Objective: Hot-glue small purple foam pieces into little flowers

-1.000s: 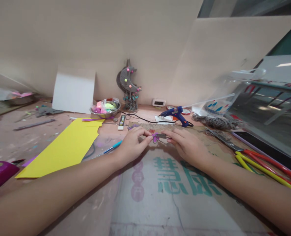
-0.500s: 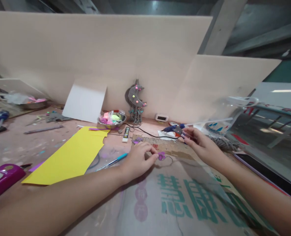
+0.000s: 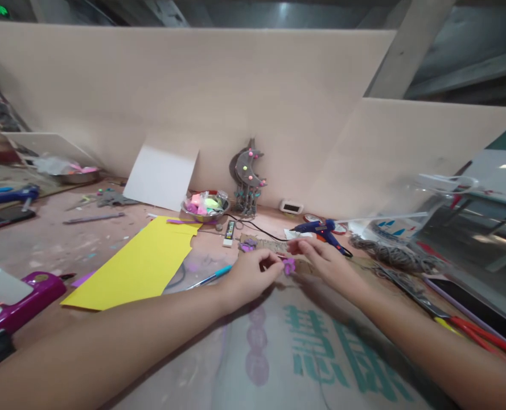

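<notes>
My left hand (image 3: 255,274) pinches a small purple flower (image 3: 289,266) between thumb and fingertips, above a printed sheet with green characters (image 3: 316,341). Just to the flower's right is my right hand (image 3: 327,262), its fingers stretched towards it and holding nothing I can see. Behind that hand rests a blue glue gun (image 3: 321,226) with a black cord. More purple pieces (image 3: 248,245) lie on cardboard beyond my left hand. A blue pen (image 3: 210,277) is beside my left wrist.
Yellow paper (image 3: 133,262) and a magenta tool (image 3: 35,296) lie left. Scissors (image 3: 440,313), grey yarn (image 3: 393,253) and a phone (image 3: 474,302) are right. At the back stand a bowl of colourful clay (image 3: 205,206) and a grey moon ornament (image 3: 248,171).
My right hand has moved left from beside the glue gun to the purple flower. My left hand keeps its pinch. The view has shifted, bringing the scissors into sight.
</notes>
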`<state>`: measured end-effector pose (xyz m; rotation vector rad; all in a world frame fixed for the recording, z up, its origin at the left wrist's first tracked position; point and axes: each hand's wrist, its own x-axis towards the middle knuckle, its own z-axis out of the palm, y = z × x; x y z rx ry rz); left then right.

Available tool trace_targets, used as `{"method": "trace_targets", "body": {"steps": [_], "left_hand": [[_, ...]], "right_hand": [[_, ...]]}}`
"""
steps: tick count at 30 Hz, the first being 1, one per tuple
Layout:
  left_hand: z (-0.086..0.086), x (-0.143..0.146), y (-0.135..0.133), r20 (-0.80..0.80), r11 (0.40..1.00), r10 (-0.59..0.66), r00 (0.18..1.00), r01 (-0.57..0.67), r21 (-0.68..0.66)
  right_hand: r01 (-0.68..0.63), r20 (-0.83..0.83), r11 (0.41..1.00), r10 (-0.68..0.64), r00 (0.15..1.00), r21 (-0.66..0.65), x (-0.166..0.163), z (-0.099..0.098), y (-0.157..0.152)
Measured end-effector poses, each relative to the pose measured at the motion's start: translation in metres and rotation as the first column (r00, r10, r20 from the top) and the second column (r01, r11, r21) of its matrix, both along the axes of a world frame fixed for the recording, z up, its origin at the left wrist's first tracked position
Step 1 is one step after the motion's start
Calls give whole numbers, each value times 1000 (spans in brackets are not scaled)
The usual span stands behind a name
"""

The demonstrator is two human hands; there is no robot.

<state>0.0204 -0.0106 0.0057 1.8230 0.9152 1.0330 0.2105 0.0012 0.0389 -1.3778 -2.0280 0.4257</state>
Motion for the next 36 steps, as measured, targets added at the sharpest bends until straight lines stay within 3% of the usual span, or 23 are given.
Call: {"method": "trace_targets", "body": {"steps": [4,7,12,16,19,25,30,34,36], "left_hand": [[-2,0,7,51,997,46,998,-43,-60],[-3,0,8,39,997,48,998,-45,-62],[0,-2,4,-10,997,33,999,-34,-72],[2,-3,2,-27,997,21,999,-23,-69],[1,-3,3,-36,997,15,999,-17,-73],[1,-2,3,-82,998,27,996,-32,-54],[0,-2,1,-63,1000,-24,998,24,9],[-1,-2,1,-65,998,7,998,-3,57],[0,-1,0,-66,998,15,998,-11,59]], "right_hand": [[-65,-139,984,41,989,-168,2,-1,-29],[-115,-124,973,91,988,-200,-2,-10,-38],[-68,-64,986,59,996,-153,-9,-22,-37],[-125,-20,979,124,992,-163,-8,-21,-38],[-101,-8,985,101,995,-139,-5,-19,-41],[-17,-36,1000,17,999,-21,-2,-21,-42],[40,-167,997,-29,986,63,-3,-20,-38],[4,-163,998,5,987,57,-6,-22,-37],[-60,-170,998,56,984,-18,-7,-22,-38]]}}
